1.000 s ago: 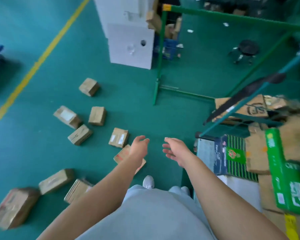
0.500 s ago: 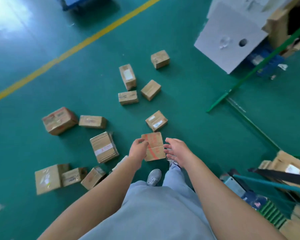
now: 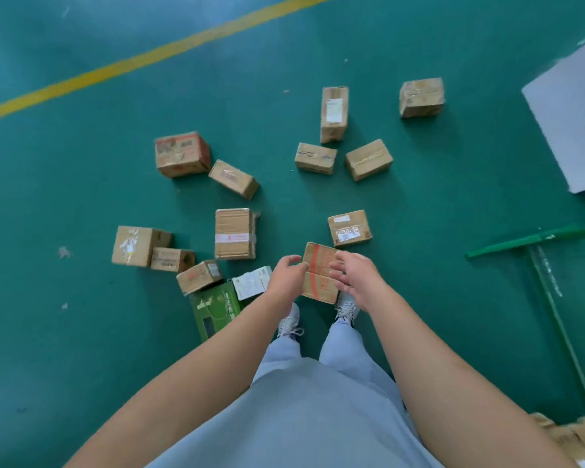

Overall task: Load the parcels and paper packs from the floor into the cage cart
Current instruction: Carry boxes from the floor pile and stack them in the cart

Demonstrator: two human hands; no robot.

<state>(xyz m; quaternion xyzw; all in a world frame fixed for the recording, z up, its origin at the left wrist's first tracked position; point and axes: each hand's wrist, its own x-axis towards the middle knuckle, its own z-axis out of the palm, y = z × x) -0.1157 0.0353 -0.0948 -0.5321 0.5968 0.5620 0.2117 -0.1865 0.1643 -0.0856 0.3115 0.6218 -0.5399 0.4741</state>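
Red-printed cardboard parcel (image 3: 319, 272) lay on the floor, long axis running away from the person, left hand (image 3: 287, 277) and right hand (image 3: 356, 278) spread loosely at its sides, contact unclear, bare green floor (image 3: 436, 298) to its right.

You're standing over scattered parcels (image 3: 235, 233) on green floor (image 3: 81, 332); left hand (image 3: 286, 278) and right hand (image 3: 355, 276) are flanking red-printed carton (image 3: 319, 272), contact unclear; green paper pack (image 3: 215, 312) lying near left.
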